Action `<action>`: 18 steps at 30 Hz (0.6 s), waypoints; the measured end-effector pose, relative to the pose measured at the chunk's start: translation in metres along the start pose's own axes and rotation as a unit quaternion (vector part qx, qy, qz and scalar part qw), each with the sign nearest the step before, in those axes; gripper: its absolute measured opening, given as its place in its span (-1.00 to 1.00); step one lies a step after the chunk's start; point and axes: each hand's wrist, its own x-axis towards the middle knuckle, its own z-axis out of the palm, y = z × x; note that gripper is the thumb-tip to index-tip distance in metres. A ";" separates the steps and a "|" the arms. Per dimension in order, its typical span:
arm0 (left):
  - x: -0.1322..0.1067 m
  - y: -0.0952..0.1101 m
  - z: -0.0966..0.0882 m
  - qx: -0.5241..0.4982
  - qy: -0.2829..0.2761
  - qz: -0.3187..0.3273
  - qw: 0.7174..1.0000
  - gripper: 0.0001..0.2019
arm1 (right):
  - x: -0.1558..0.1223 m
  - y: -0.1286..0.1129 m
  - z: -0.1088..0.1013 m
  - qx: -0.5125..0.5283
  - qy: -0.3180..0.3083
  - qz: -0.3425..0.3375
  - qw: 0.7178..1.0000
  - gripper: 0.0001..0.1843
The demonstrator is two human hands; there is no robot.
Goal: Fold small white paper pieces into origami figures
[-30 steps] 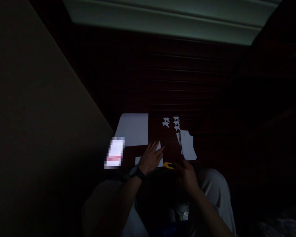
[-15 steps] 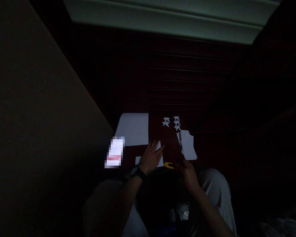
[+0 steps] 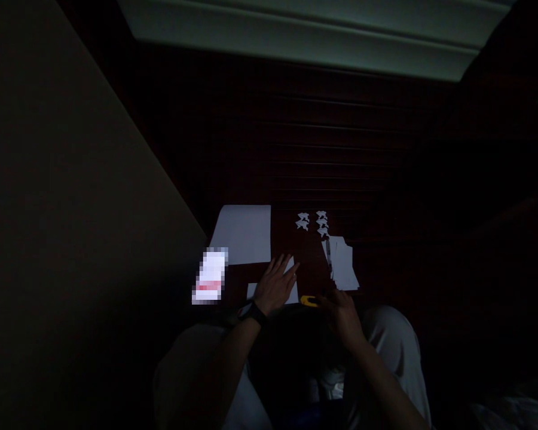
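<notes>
Basically, both hands (image 3: pixel 274 289) have barely moved (yellow cutter (image 3: pixel 309 301) included).

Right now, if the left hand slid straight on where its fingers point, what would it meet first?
Past the sheet under it, the left hand would probably meet the left group of small white shapes, though depth is unclear.

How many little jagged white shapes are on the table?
5: far-left shape and near-left shape; far-right shape, middle-right shape and near-right shape. Overlap or dimness may hide others.
</notes>
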 end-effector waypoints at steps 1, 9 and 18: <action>0.000 0.000 0.000 0.000 0.000 0.000 1.000 -0.56 | 0.000 0.000 0.000 0.000 0.000 0.000 1.000 -0.48; 0.001 0.000 -0.001 0.016 -0.006 0.006 1.000 -0.55 | -0.003 0.001 0.001 -0.004 -0.004 -0.001 1.000 -0.46; 0.000 -0.002 0.000 0.022 -0.011 0.011 1.000 -0.55 | -0.012 -0.001 -0.003 -0.007 -0.026 -0.016 1.000 -0.53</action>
